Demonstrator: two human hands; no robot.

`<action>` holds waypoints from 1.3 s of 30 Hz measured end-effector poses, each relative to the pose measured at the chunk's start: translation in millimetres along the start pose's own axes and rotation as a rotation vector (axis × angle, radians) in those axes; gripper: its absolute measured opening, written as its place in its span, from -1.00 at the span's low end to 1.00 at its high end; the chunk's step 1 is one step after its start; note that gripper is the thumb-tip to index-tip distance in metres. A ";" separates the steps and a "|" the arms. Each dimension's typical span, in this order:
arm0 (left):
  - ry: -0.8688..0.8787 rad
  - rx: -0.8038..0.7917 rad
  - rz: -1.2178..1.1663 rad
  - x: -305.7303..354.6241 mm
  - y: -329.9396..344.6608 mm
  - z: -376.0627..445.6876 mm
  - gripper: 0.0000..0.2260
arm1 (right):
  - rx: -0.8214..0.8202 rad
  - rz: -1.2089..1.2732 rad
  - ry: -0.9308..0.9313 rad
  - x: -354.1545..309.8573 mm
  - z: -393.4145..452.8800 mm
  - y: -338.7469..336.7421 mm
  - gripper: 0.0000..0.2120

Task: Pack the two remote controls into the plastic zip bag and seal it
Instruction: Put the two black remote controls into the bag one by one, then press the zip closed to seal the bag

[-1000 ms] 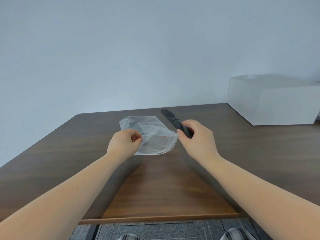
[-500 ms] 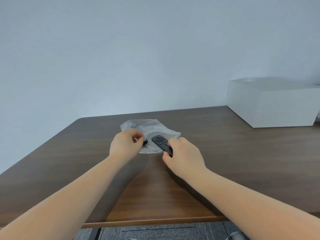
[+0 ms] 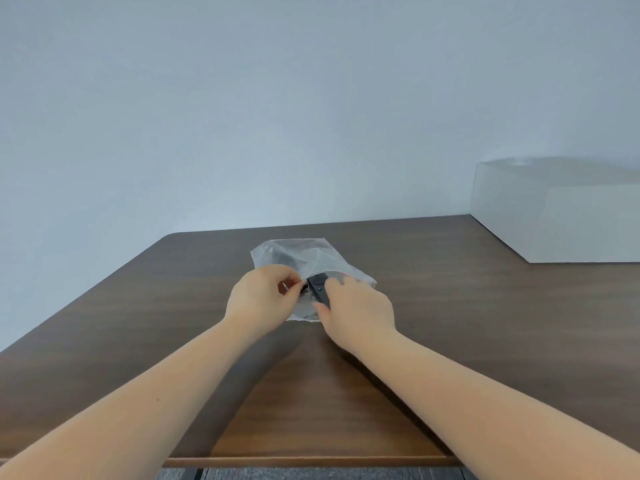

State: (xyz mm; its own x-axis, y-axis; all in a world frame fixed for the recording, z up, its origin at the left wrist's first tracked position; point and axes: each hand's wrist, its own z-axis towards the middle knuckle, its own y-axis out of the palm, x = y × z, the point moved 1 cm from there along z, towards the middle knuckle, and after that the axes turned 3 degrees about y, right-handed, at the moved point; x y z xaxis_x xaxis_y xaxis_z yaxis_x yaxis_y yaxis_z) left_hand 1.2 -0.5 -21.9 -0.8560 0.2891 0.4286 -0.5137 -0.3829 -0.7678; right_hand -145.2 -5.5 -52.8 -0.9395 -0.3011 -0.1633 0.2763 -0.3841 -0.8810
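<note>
A clear plastic zip bag [image 3: 298, 252] lies crumpled on the dark wooden table [image 3: 485, 323], its mouth facing me. A dark shape, the first remote [image 3: 282, 257], shows through the far part of the bag. My left hand [image 3: 261, 292] pinches the near edge of the bag's mouth and holds it up. My right hand [image 3: 356, 306] grips the second black remote [image 3: 318, 288], whose front end sits in the bag's mouth between my two hands. The remote's near end is hidden under my fingers.
A large white box [image 3: 561, 216] stands at the back right of the table against the pale wall. The table's front edge [image 3: 311, 460] runs just below my forearms, with grey floor beneath it.
My right hand has brought the black remote from the right of the bag down to its mouth and pushed the front end in. My left hand has kept its pinch on the bag's edge.
</note>
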 end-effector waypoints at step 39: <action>0.072 -0.114 0.022 -50.5 20.2 -19.6 -0.55 | -0.290 0.226 -0.067 22.3 26.3 30.3 -0.78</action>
State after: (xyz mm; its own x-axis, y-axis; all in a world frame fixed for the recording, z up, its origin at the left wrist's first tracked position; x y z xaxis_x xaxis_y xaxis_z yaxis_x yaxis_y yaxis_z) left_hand 35.1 -5.6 -68.4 -0.8585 0.3453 0.3792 -0.4816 -0.2887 -0.8274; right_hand -152.4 -46.7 -71.4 -0.8435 -0.4102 -0.3466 0.3971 -0.0417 -0.9168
